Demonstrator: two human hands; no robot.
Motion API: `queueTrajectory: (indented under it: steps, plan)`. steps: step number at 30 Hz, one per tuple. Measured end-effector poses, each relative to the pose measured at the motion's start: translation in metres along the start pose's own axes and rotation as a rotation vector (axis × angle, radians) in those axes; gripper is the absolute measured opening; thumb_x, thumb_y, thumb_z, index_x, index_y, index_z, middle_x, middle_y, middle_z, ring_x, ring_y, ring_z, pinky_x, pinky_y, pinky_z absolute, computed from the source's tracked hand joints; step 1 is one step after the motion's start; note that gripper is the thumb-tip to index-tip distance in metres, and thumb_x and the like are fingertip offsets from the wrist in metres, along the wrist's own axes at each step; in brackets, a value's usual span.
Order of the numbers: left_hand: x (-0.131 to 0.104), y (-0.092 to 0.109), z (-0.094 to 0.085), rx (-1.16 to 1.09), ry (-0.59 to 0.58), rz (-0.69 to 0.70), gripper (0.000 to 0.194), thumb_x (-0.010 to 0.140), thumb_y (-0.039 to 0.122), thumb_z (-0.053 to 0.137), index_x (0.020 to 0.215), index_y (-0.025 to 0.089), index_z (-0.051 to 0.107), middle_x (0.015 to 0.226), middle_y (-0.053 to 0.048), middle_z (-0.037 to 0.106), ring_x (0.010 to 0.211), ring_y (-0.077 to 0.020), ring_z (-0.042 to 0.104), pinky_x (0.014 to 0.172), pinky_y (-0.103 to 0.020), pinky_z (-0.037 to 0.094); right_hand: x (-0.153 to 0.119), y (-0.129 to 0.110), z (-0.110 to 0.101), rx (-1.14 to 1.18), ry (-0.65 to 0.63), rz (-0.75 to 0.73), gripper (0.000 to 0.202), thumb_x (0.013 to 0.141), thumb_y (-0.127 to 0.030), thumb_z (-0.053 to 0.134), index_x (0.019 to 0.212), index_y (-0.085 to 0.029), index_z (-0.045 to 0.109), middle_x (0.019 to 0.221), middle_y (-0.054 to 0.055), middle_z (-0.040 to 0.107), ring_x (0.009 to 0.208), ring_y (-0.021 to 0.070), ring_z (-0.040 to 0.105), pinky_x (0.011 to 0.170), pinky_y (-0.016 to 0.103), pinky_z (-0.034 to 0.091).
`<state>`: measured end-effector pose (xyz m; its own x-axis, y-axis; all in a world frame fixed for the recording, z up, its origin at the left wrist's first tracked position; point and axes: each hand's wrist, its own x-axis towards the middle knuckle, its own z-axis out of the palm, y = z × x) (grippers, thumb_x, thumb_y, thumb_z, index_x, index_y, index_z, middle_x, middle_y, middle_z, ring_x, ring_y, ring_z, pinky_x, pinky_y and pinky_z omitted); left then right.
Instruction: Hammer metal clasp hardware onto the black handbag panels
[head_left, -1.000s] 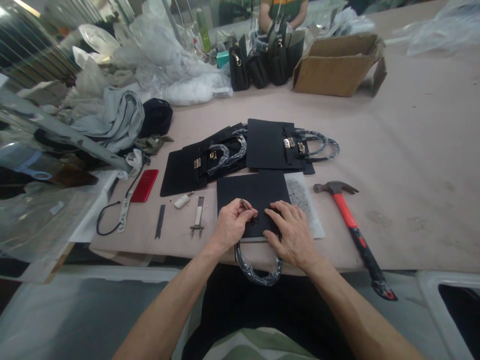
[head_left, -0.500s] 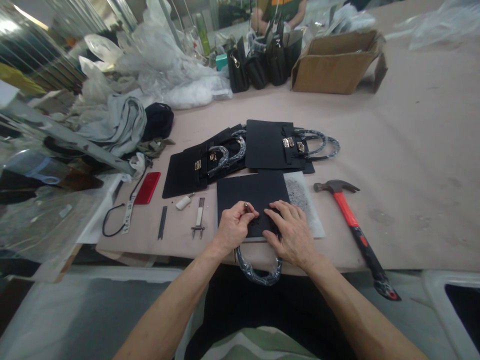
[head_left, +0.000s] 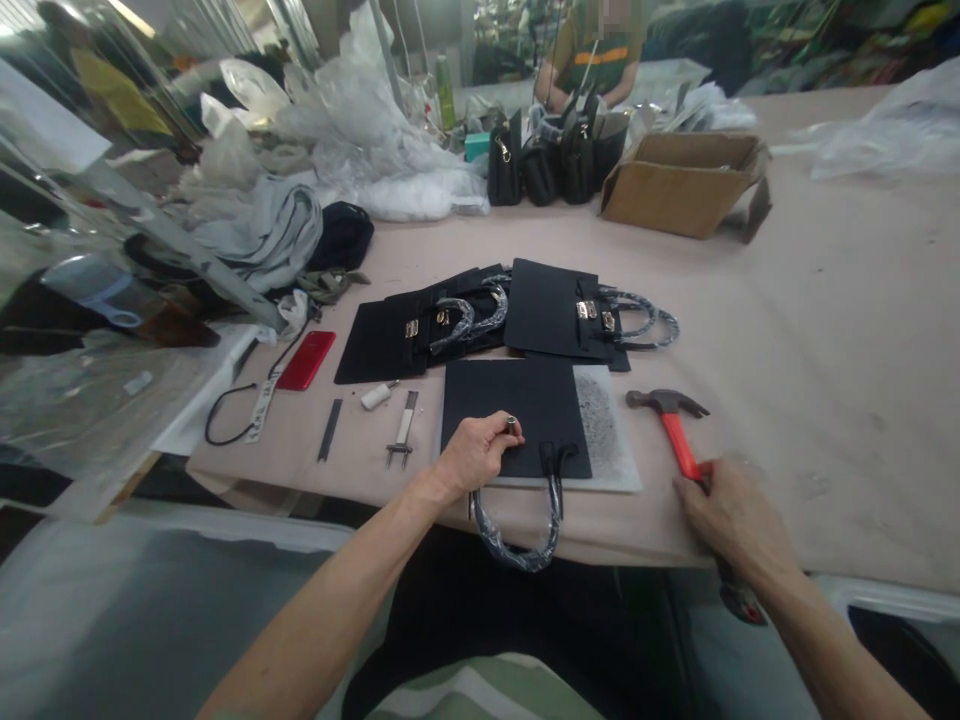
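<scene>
A black panel (head_left: 517, 400) lies on a pale speckled slab (head_left: 600, 420) at the table's near edge. Its plastic-wrapped handle (head_left: 517, 555) hangs toward me over that edge. My left hand (head_left: 480, 450) pinches a small metal punch (head_left: 511, 425), held upright on the panel. To the right, my right hand (head_left: 735, 510) is wrapped round the shaft of a claw hammer (head_left: 679, 440); the hammer's head rests on or close to the table.
Behind the slab lie more black panels (head_left: 551, 300) with handles. Left are a pronged tool (head_left: 403, 430), a dark strip (head_left: 330, 430), a white piece (head_left: 377, 395) and a red phone (head_left: 307, 360). Farther back stand black bags (head_left: 577, 160), a cardboard box (head_left: 682, 185) and a person (head_left: 592, 60).
My right hand has left the panel, moved right and closed on the hammer. My left hand still holds the punch on the panel. The camera view has tilted up somewhat.
</scene>
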<state>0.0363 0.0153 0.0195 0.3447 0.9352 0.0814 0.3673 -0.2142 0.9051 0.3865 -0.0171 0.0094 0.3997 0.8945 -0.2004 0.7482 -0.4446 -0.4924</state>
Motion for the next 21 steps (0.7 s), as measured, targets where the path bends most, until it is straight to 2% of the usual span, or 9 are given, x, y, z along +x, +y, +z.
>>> queueTrajectory:
  steps: [3,5,7,9,11,13,16,19,21]
  plan:
    - [0.000,-0.004,-0.001,0.015,-0.028,0.042,0.013,0.092,0.017,0.053,0.087,0.021,0.065,0.087,-0.002,0.075,0.083,-0.0160,0.072,0.080,-0.025,0.053,-0.008,-0.013,-0.008,0.422,-0.281,0.144,0.023,0.064,-0.038,0.068,0.070,-0.024,0.050,0.063,0.000,0.045,0.056,0.0182,0.045,0.054,0.038,0.046]
    - [0.000,-0.006,-0.001,0.031,-0.033,0.073,0.013,0.093,0.017,0.053,0.088,0.021,0.065,0.087,-0.003,0.075,0.081,-0.0161,0.072,0.079,-0.025,0.053,-0.020,-0.034,-0.016,0.570,-0.402,0.142,0.026,0.065,-0.042,0.066,0.072,-0.024,0.049,0.064,-0.002,0.043,0.050,0.0130,0.039,0.046,0.030,0.040]
    - [0.000,-0.008,0.000,0.047,-0.030,0.099,0.013,0.093,0.017,0.052,0.088,0.020,0.065,0.087,-0.003,0.075,0.081,-0.0167,0.073,0.078,-0.025,0.053,-0.035,-0.059,-0.026,0.680,-0.411,0.140,0.030,0.071,-0.048,0.064,0.076,-0.024,0.047,0.062,-0.006,0.038,0.046,0.0098,0.031,0.040,0.025,0.032]
    - [-0.001,-0.010,0.001,0.068,-0.026,0.112,0.013,0.093,0.018,0.052,0.088,0.021,0.064,0.087,-0.004,0.076,0.081,-0.0173,0.073,0.078,-0.026,0.053,-0.052,-0.085,-0.036,0.765,-0.340,0.107,0.034,0.081,-0.056,0.061,0.081,-0.025,0.048,0.060,-0.008,0.036,0.043,0.0091,0.029,0.038,0.023,0.027]
    - [-0.001,-0.012,0.002,0.086,-0.023,0.114,0.013,0.093,0.018,0.052,0.088,0.021,0.064,0.087,-0.004,0.076,0.082,-0.0178,0.074,0.079,-0.026,0.054,-0.069,-0.106,-0.044,0.688,-0.186,-0.060,0.039,0.088,-0.063,0.055,0.083,-0.025,0.051,0.059,-0.006,0.041,0.043,0.0106,0.035,0.038,0.023,0.028]
    - [-0.001,-0.013,0.003,0.092,-0.022,0.119,0.013,0.093,0.017,0.052,0.089,0.021,0.064,0.088,-0.004,0.076,0.084,-0.0179,0.074,0.080,-0.026,0.054,-0.082,-0.120,-0.048,0.451,-0.034,-0.334,0.043,0.092,-0.066,0.048,0.079,-0.025,0.051,0.056,-0.003,0.046,0.045,0.0128,0.041,0.041,0.026,0.030]
    - [-0.002,-0.015,0.003,0.095,-0.014,0.125,0.013,0.093,0.017,0.053,0.091,0.022,0.065,0.089,-0.004,0.077,0.085,-0.0182,0.075,0.080,-0.026,0.055,-0.089,-0.129,-0.048,0.067,-0.013,-0.664,0.046,0.095,-0.065,0.043,0.070,-0.026,0.047,0.049,-0.002,0.046,0.040,0.0129,0.035,0.043,0.029,0.021]
    - [-0.002,-0.015,0.004,0.093,-0.009,0.122,0.013,0.093,0.018,0.053,0.090,0.022,0.064,0.090,-0.004,0.077,0.084,-0.0185,0.075,0.079,-0.026,0.055,-0.087,-0.132,-0.063,-0.109,-0.078,-0.744,0.046,0.095,-0.064,0.039,0.068,-0.027,0.045,0.044,-0.003,0.043,0.035,0.0126,0.028,0.044,0.031,0.014]
    - [-0.002,-0.016,0.005,0.089,-0.008,0.127,0.013,0.094,0.018,0.052,0.090,0.021,0.064,0.089,-0.004,0.076,0.084,-0.0185,0.074,0.080,-0.027,0.055,-0.086,-0.133,-0.078,-0.045,-0.024,-0.697,0.045,0.096,-0.065,0.039,0.072,-0.028,0.046,0.047,-0.003,0.043,0.038,0.0142,0.034,0.045,0.031,0.019]
